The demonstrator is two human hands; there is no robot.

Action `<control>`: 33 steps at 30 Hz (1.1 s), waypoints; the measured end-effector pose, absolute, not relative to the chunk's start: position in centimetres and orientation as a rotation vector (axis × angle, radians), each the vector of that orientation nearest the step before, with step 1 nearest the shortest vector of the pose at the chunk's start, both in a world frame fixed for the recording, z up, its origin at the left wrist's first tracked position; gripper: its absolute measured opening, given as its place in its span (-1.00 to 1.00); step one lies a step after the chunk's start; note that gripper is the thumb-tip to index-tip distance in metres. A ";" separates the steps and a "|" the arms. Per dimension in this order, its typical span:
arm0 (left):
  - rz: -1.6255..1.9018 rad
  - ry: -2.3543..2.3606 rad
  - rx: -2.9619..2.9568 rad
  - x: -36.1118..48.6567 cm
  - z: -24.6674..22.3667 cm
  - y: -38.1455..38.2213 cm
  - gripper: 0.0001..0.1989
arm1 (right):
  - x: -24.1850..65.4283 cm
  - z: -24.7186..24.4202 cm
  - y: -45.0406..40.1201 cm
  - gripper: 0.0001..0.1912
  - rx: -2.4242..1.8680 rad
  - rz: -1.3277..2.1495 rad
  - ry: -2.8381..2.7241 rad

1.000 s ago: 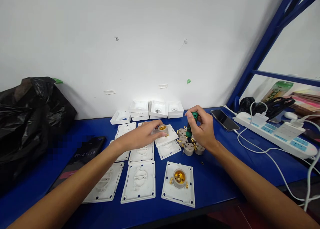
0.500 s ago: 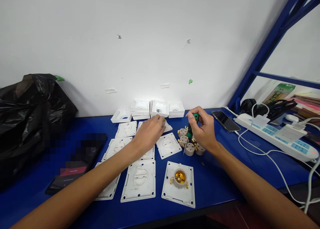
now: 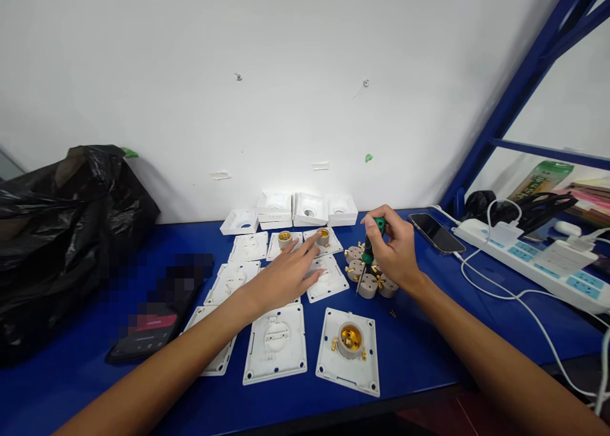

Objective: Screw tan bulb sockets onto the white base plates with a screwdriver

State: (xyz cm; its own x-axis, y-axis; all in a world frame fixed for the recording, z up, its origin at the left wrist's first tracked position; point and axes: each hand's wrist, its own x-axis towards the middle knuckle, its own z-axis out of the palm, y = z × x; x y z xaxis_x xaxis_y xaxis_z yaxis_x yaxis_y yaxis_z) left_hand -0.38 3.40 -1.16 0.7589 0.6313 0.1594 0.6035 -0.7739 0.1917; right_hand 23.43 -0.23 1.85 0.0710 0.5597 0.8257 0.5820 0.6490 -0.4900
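Firstly, one front plate (image 3: pixel 328 367), white, square, flat near the front edge of the blue table (image 3: pixel 419 360), bearing a beige mounted lamp holder (image 3: pixel 350 352), gold inside; all places below are reckoned from this plate.

Left hand (image 3: pixel 286 272): beyond and to the left of the front plate, palm down, fingers spread wide, seemingly gripping nothing; fingertips close to one rear lamp holder, though contact is hard to make out.

Right hand (image 3: pixel 394 245): beyond and to the right, closed round the green handle of one screwdriver (image 3: pixel 366 258), shaft slanting down beside the loose holders; whether the tip touches one cannot be told.

Loose holders (image 3: pixel 366 287): one cluster, beige, beyond the plate and slightly right.

Small screws (image 3: pixel 393 313): two, just off the plate's far right corner.

Bare plates (image 3: pixel 276 360): several, white; one just left, one straight beyond, others farther left.

Rear lamp holders (image 3: pixel 284 238): two, each on its own white plate, well beyond and to the left.

White covers (image 3: pixel 309 212): one row, partly stacked, farthest beyond.

Phone (image 3: pixel 436 234): beyond, right, cable attached.

Power strip (image 3: pixel 519 252): white, far right, chargers plugged in.

Black bag (image 3: pixel 81 226): far left.
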 end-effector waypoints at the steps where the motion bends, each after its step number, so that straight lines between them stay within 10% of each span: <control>1: 0.316 0.989 2.819 -0.5 -1.2 3.5 -0.50 | 23.4 1.8 -0.2 -0.83 -0.972 -0.022 -1.579; 33: 0.155 1.087 3.343 0.4 -0.8 2.8 -0.57 | 23.8 1.7 -0.2 -0.80 -1.010 -0.036 -1.566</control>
State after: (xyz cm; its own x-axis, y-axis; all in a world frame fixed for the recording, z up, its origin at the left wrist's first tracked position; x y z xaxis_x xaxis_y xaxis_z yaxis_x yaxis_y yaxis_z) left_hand 0.43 2.77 -0.84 0.8119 0.5503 0.1948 0.5828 -0.7454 -0.3236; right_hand 23.77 -0.22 1.75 0.0896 0.5681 0.8181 0.6053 0.6212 -0.4977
